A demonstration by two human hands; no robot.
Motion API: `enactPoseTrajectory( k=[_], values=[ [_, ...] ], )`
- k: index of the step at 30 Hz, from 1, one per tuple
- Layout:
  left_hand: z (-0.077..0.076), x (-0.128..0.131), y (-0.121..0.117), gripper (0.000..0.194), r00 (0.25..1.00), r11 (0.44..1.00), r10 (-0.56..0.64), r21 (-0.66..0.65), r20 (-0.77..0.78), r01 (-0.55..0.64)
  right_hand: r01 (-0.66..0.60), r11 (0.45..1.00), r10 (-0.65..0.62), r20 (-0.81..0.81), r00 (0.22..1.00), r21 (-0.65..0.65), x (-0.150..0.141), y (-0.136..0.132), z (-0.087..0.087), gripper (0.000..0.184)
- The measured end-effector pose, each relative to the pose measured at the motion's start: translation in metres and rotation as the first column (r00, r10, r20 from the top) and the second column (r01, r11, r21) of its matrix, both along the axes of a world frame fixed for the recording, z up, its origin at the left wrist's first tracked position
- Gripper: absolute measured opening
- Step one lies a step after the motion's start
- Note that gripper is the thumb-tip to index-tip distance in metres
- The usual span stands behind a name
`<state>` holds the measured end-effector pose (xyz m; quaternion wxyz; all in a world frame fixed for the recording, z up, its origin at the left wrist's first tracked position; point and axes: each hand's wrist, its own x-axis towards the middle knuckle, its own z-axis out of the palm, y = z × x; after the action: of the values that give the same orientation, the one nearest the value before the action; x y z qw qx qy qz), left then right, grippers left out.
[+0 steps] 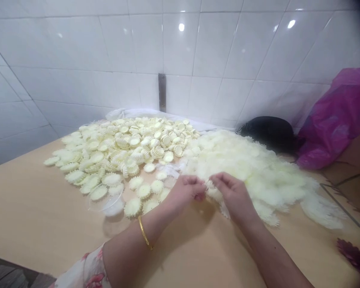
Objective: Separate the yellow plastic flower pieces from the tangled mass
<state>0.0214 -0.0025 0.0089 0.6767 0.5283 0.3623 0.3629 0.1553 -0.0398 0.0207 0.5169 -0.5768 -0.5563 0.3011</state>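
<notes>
My left hand (187, 190) and my right hand (232, 194) meet above the table, each with thumb and fingers pinched together. Between their fingertips is a small pale piece with a scalloped edge (209, 185); much of it is hidden by the fingers. Several flat cream discs with toothed edges (144, 191) lie beside my left hand. Behind them spreads a big heap of similar discs and stacked rings (132, 144). Next to my right hand sits a heap of sheer, pale yellow frilled pieces (246, 164), partly behind the hands.
A small clear plastic cup (113, 206) stands left of my forearm. On the right are a black object (268, 132), a magenta plastic bag (333, 120), a dark thin frame (345, 206) and a dark red frilled piece (352, 252). A white tiled wall (114, 44) rises behind the wooden table (33, 208).
</notes>
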Motion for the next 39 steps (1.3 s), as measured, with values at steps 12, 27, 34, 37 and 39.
enactPoseTrajectory(
  k=[12,27,34,37,39],
  values=[
    [0.002,0.000,-0.003,0.011,1.000,1.000,-0.009,0.013,0.020,0.008,0.116,0.965,-0.189,0.318,0.929,0.234,-0.007,-0.001,-0.005,0.021],
    [0.002,0.000,0.001,0.027,0.998,0.992,-0.065,0.112,0.010,0.063,0.087,0.996,-0.087,0.014,0.996,-0.013,-0.008,-0.004,0.002,0.023],
    [0.003,-0.002,0.004,0.021,0.999,0.996,-0.037,0.081,0.006,0.036,0.078,0.996,-0.080,0.083,0.993,0.032,-0.008,-0.001,0.000,0.024],
    [0.001,-0.002,0.004,0.022,0.999,0.999,0.001,0.042,0.037,-0.003,-0.055,0.998,0.052,0.067,0.996,0.035,-0.005,-0.001,0.002,0.025],
    [0.001,-0.001,0.004,0.022,0.998,1.000,0.004,0.021,0.062,-0.006,-0.132,0.991,0.132,-0.003,0.991,0.038,-0.002,-0.001,0.003,0.025]
  ],
)
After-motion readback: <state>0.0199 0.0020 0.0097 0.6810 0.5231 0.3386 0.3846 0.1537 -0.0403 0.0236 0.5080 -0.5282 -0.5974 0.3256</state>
